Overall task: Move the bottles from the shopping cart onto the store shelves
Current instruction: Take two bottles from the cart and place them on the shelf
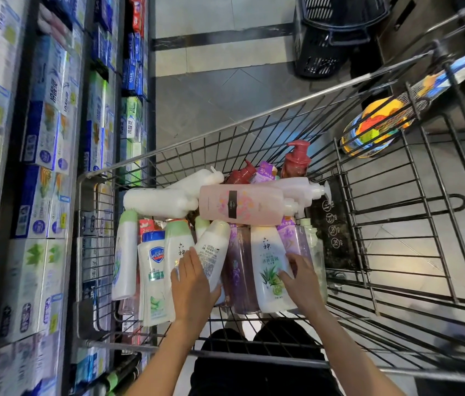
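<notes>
The wire shopping cart (168, 151) stands in front of me, holding several bottles lying in a pile. My left hand (192, 287) grips a white bottle with a printed back label (212, 250), thumb curled under its right side. My right hand (302, 278) holds the right edge of a white bottle with an aloe picture (267, 267), fingers curled onto its front. Between these two lies a dark purple bottle (240, 270). A pink pump bottle (240, 204) lies across the pile farther in. The store shelves (39, 138) run along my left, packed with boxes.
White bottles (160, 200) and red pump bottles (297, 158) lie at the cart's far end, and a Safeguard bottle (154, 270) near its left side. A colourful bag (374, 127) sits by the cart's right. Black stacked baskets (331, 32) stand on the tiled floor ahead.
</notes>
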`<control>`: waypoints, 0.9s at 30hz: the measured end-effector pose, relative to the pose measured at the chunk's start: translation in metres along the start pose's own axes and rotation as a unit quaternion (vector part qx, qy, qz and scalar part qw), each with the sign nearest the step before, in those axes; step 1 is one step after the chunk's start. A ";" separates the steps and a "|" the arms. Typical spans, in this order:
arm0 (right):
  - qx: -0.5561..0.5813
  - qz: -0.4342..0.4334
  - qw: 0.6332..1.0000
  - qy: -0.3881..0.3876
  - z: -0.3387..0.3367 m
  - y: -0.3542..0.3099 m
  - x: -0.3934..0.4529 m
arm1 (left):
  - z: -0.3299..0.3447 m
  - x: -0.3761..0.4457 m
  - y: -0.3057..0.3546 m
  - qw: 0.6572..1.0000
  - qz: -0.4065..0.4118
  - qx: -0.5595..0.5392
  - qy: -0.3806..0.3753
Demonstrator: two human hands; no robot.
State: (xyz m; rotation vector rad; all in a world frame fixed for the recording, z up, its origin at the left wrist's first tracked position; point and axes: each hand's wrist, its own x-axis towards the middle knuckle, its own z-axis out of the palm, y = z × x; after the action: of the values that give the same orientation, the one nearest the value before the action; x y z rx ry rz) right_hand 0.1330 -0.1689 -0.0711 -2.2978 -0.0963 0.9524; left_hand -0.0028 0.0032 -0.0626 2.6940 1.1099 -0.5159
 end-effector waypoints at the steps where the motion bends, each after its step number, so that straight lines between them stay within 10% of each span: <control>1: -0.002 0.000 1.000 -0.002 0.000 0.000 0.000 | -0.002 0.002 0.007 0.999 -0.032 0.024 -0.019; 10: 0.009 0.012 1.000 0.007 0.000 0.000 -0.001 | 0.001 0.012 0.034 0.982 -0.110 0.143 -0.061; 15: -0.001 0.011 1.000 0.010 -0.001 -0.002 -0.003 | -0.016 0.015 0.009 0.973 -0.119 -0.182 -0.078; 22: -0.022 0.020 1.000 0.005 -0.001 -0.008 -0.005 | -0.066 0.009 -0.033 0.531 -0.281 -0.775 -0.196; 27: -0.032 0.009 0.999 0.021 0.002 -0.012 -0.005 | -0.066 0.005 -0.044 0.441 -0.295 -0.813 -0.240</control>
State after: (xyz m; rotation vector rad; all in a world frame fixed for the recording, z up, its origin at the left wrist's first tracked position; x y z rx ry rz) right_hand 0.1300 -0.1597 -0.0624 -2.3796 -0.0900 0.9205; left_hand -0.0138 0.0571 -0.0050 0.3706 1.1771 -0.0370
